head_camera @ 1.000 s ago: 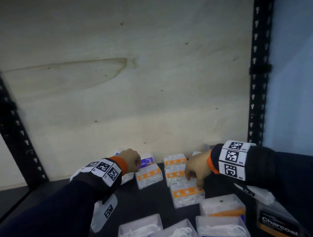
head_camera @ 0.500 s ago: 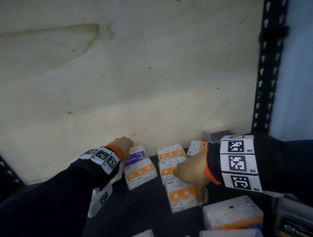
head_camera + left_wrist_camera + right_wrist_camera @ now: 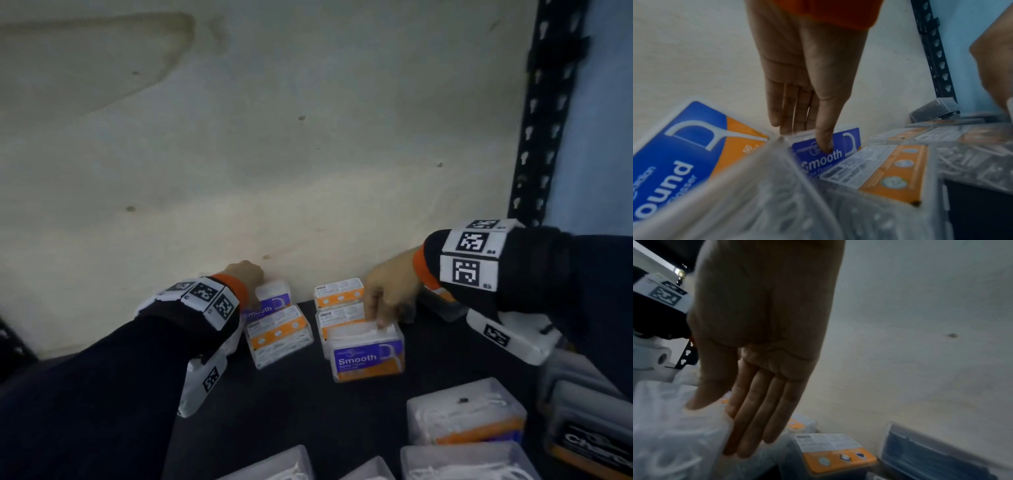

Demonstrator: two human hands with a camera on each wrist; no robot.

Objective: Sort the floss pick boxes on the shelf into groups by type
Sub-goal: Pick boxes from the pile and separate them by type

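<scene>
Smooth box (image 3: 836,155), left hand (image 3: 803,78) pinch, wrist view

Both dark-sleeved forearms reach forward, hands angled down. The left grip (image 3: 245,280) pinches the rear Smooth box (image 3: 270,303), straight fingers behind it and thumb on its label. The right grip (image 3: 390,291) pinches the top of the front Smooth box (image 3: 368,356), thumb opposite straight fingers.

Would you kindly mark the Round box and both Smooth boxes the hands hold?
Round box (image 3: 680,146): left wrist view, blue label.
Rear Smooth box (image 3: 826,160): left wrist view, purple label.
Front Smooth box (image 3: 366,359): head view, purple label.
</scene>
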